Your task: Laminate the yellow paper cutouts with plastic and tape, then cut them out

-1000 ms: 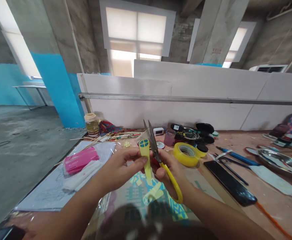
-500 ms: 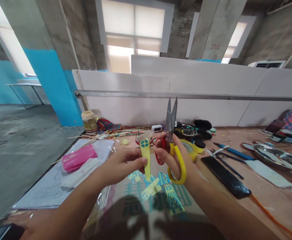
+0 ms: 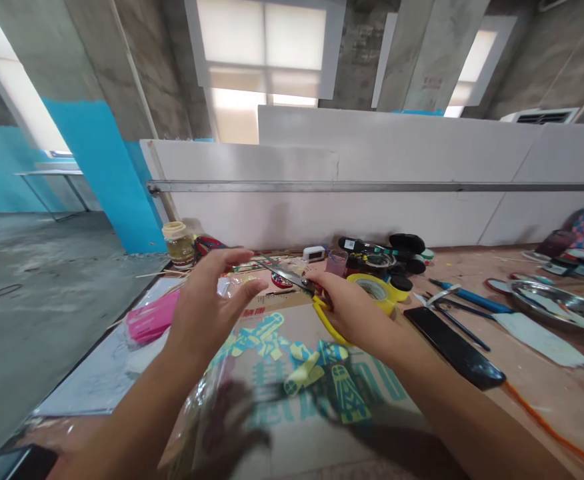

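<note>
My right hand grips a pair of scissors with yellow handles, the blades pointing left toward my other hand. Thumb and fingers apart, my left hand hovers left of the blade tips, and nothing shows between its fingers. Below both hands lies a cardboard sheet with green printed characters. Several yellow-and-blue paper cutouts lie on it, among them a patterned tapered piece and a plain yellow strip.
A yellow tape roll sits beyond my right hand. To the right are a black phone, a metal tray and a blue-handled tool. A pink packet lies on papers at left. A jar stands behind.
My left hand has let go of the yellow cutout and moved left and up, its fingers spreading. The scissors have swung from pointing upward to pointing left. More cutouts show on the cardboard.
</note>
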Demonstrator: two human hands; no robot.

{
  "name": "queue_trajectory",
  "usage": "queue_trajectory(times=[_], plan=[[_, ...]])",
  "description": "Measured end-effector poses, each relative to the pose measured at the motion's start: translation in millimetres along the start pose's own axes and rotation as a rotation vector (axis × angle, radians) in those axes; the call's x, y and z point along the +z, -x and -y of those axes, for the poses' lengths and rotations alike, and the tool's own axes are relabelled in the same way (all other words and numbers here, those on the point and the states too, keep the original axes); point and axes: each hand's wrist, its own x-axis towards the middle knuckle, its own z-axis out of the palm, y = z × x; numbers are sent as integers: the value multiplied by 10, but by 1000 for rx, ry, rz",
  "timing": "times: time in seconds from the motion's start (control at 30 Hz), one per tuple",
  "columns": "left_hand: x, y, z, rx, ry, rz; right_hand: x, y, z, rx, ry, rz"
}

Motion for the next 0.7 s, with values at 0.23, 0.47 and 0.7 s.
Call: queue_trajectory(times=[0.23, 0.47, 0.7], plan=[[108, 24, 45, 333, -293, 52, 143, 1, -41, -117, 243, 57], [231, -14, 155, 223, -187, 70, 237, 12, -17, -99, 228, 158], [317, -125, 560, -398, 258, -42, 283, -80, -178, 55, -197, 269]])
